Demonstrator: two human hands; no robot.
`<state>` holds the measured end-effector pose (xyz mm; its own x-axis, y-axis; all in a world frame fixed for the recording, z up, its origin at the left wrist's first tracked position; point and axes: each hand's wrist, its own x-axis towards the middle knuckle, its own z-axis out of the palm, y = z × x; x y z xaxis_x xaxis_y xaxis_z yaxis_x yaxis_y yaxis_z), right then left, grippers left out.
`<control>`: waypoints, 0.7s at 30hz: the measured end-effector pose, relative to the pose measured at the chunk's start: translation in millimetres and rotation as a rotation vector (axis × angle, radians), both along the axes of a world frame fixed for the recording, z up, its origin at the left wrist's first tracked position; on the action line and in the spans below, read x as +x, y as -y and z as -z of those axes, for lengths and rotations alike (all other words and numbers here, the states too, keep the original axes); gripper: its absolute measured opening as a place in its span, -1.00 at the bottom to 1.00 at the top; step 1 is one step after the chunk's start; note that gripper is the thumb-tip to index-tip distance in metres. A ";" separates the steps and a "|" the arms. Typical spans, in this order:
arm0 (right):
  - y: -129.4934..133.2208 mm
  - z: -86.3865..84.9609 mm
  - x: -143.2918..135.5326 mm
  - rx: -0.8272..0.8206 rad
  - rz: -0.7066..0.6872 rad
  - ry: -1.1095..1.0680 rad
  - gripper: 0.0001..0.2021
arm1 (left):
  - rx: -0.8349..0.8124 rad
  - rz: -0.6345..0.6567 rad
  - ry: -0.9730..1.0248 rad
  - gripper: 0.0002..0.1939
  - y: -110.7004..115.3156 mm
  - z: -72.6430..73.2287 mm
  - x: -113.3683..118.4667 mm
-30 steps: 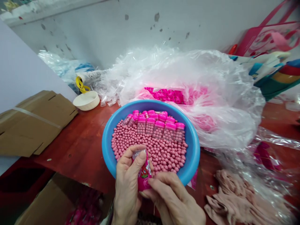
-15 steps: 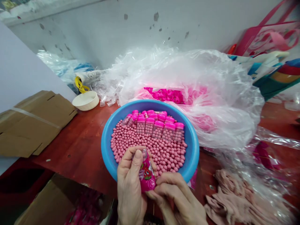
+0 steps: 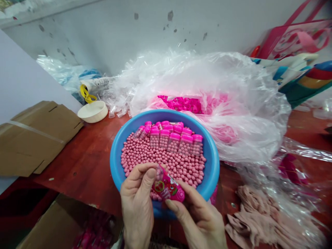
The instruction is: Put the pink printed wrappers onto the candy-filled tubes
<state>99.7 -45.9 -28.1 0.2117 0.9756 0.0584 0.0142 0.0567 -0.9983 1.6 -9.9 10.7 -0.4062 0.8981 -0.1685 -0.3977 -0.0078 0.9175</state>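
Note:
Over the near part of a blue basin (image 3: 113, 162), my left hand (image 3: 138, 200) pinches the upper left end of a small pink printed packet (image 3: 168, 186) between thumb and fingers. At the packet's lower right end, the thumb and fingers of my right hand (image 3: 198, 214) grip it too. The packet is tilted, with a clear part by my left thumb. Pink beads (image 3: 140, 152) fill the basin. On them, towards the back, rest several clear little containers with pink caps (image 3: 186, 143), with beads inside.
Behind the basin lies a large clear plastic bag (image 3: 249, 103) of pink pieces. A white round dish (image 3: 92, 111) and folded cardboard (image 3: 38, 138) are at left. A crumpled cloth (image 3: 256, 218) lies at right. An open box (image 3: 59, 221) stands low at left.
The packet has turned from nearly upright to slanting, its lower end now further right and higher. My left hand has shifted slightly left, and my right fingers now grip the packet's end more fully.

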 end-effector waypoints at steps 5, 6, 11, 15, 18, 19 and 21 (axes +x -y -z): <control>-12.6 -6.2 33.0 -0.040 -0.042 0.133 -0.70 | -0.069 0.367 -0.084 -0.81 -0.7 5.3 -24.7; -14.5 -8.3 37.7 -0.018 -0.039 0.182 -0.71 | -0.068 0.428 -0.097 -0.84 -1.2 4.7 -28.4; -23.8 -21.0 46.3 0.225 -0.174 0.318 -0.76 | -0.086 0.589 -0.166 -0.66 -5.0 -0.2 -29.2; -29.8 -22.6 39.7 0.114 -0.138 0.200 -0.80 | -0.118 0.662 -0.206 -0.75 1.4 5.8 -10.1; -32.2 -20.5 26.9 -0.022 0.032 0.043 -0.89 | -0.094 0.503 -0.068 -0.75 10.1 15.2 7.7; -32.8 -20.4 21.7 -0.052 0.084 -0.005 -0.89 | -0.093 0.440 -0.036 -0.75 12.6 17.9 12.9; -33.8 -21.1 11.9 -0.121 0.167 -0.102 -0.85 | -0.103 0.316 0.003 -0.75 16.5 21.4 21.3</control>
<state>111.6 -12.1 -6.9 0.3692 0.9252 -0.0871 -0.0879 -0.0585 -0.9944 22.9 -26.4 -10.8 -0.1092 0.9578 -0.2660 -0.3678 0.2096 0.9060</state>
